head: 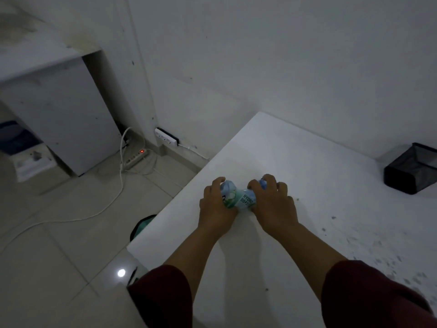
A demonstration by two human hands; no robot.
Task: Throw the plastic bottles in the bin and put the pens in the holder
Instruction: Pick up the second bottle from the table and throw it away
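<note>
both hands, left hand (pixel 216 204) and right hand (pixel 272 200), are closed tight on one bottle (pixel 243 197) lying on the worktop (pixel 295 162); it's not binned yet; no pens seen; the holder (pixel 412 169) looks empty.

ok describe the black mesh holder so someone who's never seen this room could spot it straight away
Start at the white table that fills the right of the view, and follow its far edge along the wall to the right. The holder sits there, a square black mesh box, open on top. It is the only dark thing on the table, well apart from the bottle in the hands.
</note>
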